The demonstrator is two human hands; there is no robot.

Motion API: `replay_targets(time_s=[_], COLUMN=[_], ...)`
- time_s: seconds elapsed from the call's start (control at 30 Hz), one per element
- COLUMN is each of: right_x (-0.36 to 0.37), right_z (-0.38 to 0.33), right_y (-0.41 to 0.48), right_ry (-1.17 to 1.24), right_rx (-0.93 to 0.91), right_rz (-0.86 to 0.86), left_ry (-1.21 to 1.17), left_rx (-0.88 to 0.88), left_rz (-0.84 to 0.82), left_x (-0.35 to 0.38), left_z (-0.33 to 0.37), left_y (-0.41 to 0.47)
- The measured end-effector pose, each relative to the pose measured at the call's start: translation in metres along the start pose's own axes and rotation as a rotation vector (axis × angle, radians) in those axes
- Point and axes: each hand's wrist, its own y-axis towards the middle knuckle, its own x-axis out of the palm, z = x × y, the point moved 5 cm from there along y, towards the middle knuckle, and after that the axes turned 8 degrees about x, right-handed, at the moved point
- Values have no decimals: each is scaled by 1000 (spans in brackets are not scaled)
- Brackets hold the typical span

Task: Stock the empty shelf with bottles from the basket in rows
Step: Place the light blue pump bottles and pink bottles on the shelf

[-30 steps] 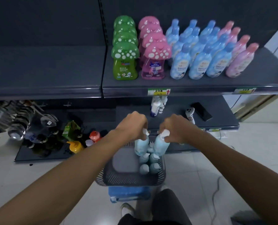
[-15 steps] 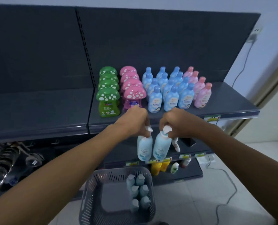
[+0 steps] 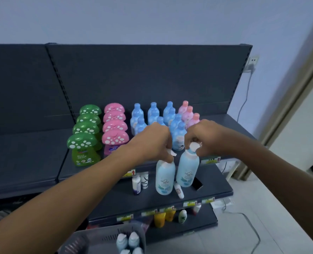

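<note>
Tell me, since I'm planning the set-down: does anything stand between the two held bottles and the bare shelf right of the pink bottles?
Nothing visible does. The left bottle and right bottle hang before the shelf's front edge; the bare patch lies past the right hand, beside the pink bottles. Lifting over that edge should suffice.

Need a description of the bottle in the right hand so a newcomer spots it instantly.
Find the dark shelf unit against the wall; in front of it the right hand and left hand each hold a pale blue bottle by its white top. The one wanted is the right-hand bottle. It hangs higher and further right than its twin, the left-hand bottle.
</note>
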Motion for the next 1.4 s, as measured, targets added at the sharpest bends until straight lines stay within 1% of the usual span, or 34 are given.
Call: replay_targets(time_s=[0.13, 0.33, 0.43, 0.6, 0.83, 1.0, 1.17, 1.4], right_x=[-21, -43, -48, -44, -38, -31, -23, -12], right_z=[49, 120, 152, 202, 250, 274, 290, 302], right_y=[0, 11, 22, 50, 99, 131, 165, 202], right_ry=[-20, -21, 14, 2, 19, 37, 25, 43], right_rx=[-10, -61, -102, -125, -101, -93, -125, -111], right_rz=[-33, -42, -23, 0, -24, -42, -38, -34], left_ry=[-15, -32, -52, -54, -90, -139, -125, -132], left_rx=[3, 34, 11, -49, -156, -236, -282, -355], left_rz=[-19, 25, 72, 83, 143, 138, 170, 161], left_x=[-3, -2, 1, 9, 19, 25, 31, 40], left_z=[28, 64, 72, 78, 67, 50, 32, 4], left_y=[47, 115, 146, 194, 246, 278, 305, 329])
